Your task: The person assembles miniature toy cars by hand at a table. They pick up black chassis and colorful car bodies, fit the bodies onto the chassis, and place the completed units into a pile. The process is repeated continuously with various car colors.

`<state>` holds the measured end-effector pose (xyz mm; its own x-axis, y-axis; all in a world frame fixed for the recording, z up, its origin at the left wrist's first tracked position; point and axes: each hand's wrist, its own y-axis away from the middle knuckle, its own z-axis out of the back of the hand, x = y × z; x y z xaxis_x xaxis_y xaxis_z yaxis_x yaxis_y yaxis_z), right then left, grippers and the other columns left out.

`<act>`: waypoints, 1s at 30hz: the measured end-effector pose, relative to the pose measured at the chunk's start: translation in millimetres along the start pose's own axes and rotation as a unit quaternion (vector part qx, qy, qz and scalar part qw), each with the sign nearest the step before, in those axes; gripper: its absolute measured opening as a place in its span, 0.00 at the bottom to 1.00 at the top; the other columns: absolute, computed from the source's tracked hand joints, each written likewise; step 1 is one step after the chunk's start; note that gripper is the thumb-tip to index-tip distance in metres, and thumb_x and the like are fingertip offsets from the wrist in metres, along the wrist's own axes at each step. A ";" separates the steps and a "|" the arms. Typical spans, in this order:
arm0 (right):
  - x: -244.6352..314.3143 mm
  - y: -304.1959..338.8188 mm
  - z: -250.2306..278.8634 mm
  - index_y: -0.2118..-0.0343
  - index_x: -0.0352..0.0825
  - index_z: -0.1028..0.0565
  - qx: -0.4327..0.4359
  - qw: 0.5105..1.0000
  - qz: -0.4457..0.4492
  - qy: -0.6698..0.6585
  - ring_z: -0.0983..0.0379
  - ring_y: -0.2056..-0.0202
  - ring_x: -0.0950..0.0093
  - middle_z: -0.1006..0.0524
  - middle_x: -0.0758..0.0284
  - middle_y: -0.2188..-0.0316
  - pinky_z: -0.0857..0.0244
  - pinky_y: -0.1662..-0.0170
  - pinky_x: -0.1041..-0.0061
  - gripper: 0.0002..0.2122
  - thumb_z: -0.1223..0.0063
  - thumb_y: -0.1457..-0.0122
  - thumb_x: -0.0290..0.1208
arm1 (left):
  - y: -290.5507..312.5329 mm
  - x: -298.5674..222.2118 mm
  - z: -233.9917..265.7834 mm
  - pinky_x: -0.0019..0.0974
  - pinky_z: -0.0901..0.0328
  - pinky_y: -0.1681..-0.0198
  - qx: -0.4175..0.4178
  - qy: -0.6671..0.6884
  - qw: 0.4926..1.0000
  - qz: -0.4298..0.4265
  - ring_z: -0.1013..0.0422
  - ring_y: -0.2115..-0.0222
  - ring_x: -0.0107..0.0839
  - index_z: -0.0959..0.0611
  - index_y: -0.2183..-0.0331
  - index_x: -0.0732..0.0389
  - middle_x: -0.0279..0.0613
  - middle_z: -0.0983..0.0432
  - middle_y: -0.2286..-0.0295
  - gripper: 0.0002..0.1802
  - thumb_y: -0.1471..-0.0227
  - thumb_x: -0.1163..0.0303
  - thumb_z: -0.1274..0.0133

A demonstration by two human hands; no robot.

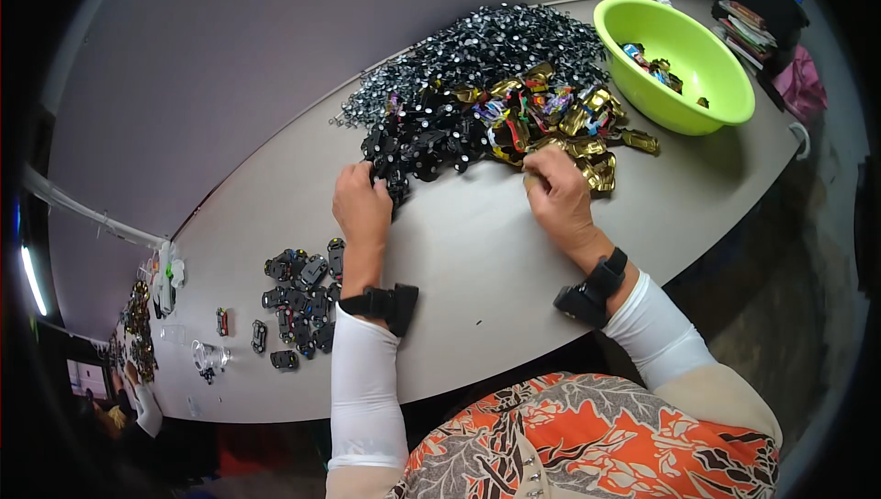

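Observation:
My left hand (360, 203) is at the near left edge of a heap of black plastic toy-car bases (427, 136). Its fingers are curled together against the black pieces, and what they pinch is hidden. To the right, my right hand (558, 196) has its fingers bent and closed at the near edge of a pile of shiny gold and multicoloured toy-car body shells (587, 118). Whatever lies between those fingertips is too small to make out. Behind both piles spreads a large mound of small black and silver wheel parts (496, 44).
A lime-green basin (725, 86) with a few coloured car pieces stands at the far right. Assembled dark toy cars (298, 297) are grouped left of my left forearm. Farther left are a clear plastic cup (209, 355) and another person's arm (145, 407) beside more gold pieces.

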<state>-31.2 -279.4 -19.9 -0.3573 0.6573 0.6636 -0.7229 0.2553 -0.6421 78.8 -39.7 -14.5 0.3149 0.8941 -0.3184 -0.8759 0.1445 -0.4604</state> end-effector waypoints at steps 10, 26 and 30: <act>-17.1 -7.0 -10.9 0.71 0.32 0.30 0.060 0.990 0.060 0.111 0.30 0.70 0.59 0.29 0.60 0.75 0.37 0.67 0.66 0.08 0.56 0.56 0.15 | 61.8 -46.0 1.8 0.31 0.33 0.67 -0.082 0.292 0.951 -0.059 0.27 0.71 0.36 0.20 0.72 0.66 0.44 0.24 0.71 0.07 0.59 0.76 0.43; 7.7 10.1 -2.8 0.72 0.32 0.29 0.278 0.839 -0.340 -0.321 0.37 0.81 0.88 0.29 0.72 0.79 0.45 0.80 0.88 0.06 0.48 0.55 0.18 | 88.3 -23.5 28.1 0.35 0.26 0.76 0.221 0.702 0.600 0.315 0.25 0.77 0.38 0.32 0.74 0.62 0.52 0.26 0.74 0.11 0.60 0.83 0.47; -0.8 14.8 -5.5 0.73 0.31 0.29 0.220 0.925 -0.228 -0.212 0.35 0.77 0.86 0.28 0.71 0.79 0.41 0.74 0.85 0.05 0.51 0.55 0.17 | 87.6 -25.0 31.7 0.34 0.27 0.76 0.235 0.679 0.622 0.311 0.25 0.77 0.36 0.33 0.74 0.62 0.54 0.25 0.73 0.11 0.61 0.83 0.49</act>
<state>-38.4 -272.2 -32.0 -0.0886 0.1925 0.9773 -0.9928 0.0628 -0.1024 -17.4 -35.9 -20.6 -0.4001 -0.2983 -0.8665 -0.8920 0.3436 0.2936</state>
